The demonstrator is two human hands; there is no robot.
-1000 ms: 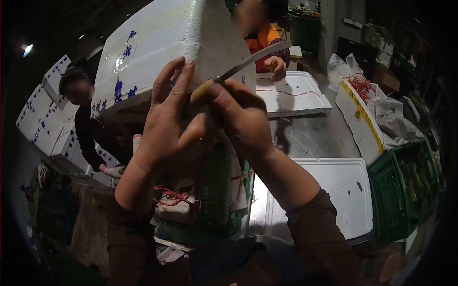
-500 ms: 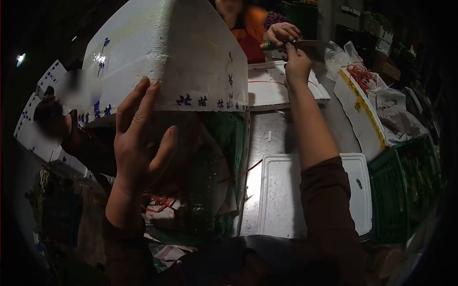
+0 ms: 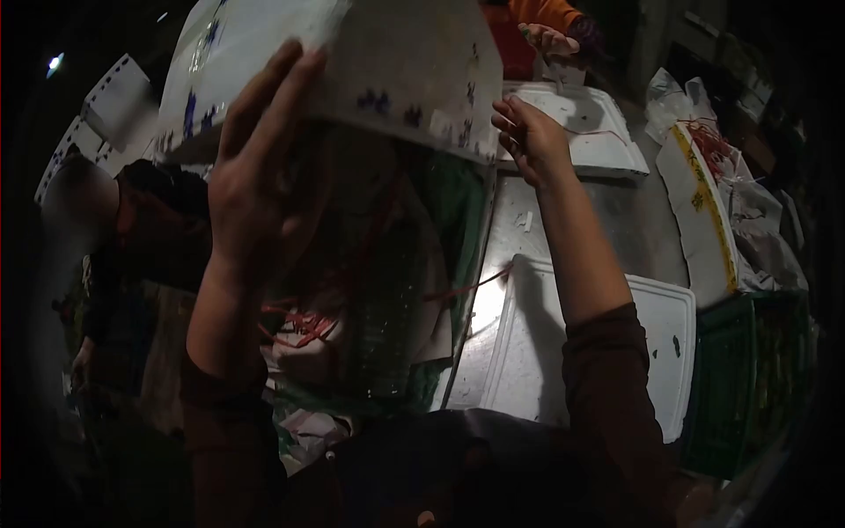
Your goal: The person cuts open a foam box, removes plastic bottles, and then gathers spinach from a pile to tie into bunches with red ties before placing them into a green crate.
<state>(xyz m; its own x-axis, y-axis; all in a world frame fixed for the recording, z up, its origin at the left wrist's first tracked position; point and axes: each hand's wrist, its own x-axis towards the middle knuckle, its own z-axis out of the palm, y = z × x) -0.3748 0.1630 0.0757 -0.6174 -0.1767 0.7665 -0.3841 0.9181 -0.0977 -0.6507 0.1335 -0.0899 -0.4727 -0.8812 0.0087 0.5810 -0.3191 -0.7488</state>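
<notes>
My left hand (image 3: 260,176) has its fingers stretched up against the lower edge of a large white foam box (image 3: 414,62) with blue markings, which is tilted over a dark opening. The thumb is blurred in shadow. My right hand (image 3: 537,141) is raised at the near edge of a white foam lid (image 3: 607,114), its fingers loosely bent and apart, with nothing visible in them. Just beyond it is a co-worker's hand (image 3: 553,40) with a small green thing at its fingers. Whether a blade is there is unclear.
Red strings (image 3: 304,326) lie below the foam box. Another white lid (image 3: 607,343) rests on the metal table (image 3: 616,220). On the right stand a yellow-taped foam box (image 3: 695,207) with plastic bags and a green crate (image 3: 722,387). Another person (image 3: 163,220) is at the left.
My right hand has come away from the knife and the co-worker's hand. The co-worker's hand has shifted up and right in view. The foam box appears higher, with my left hand still at it.
</notes>
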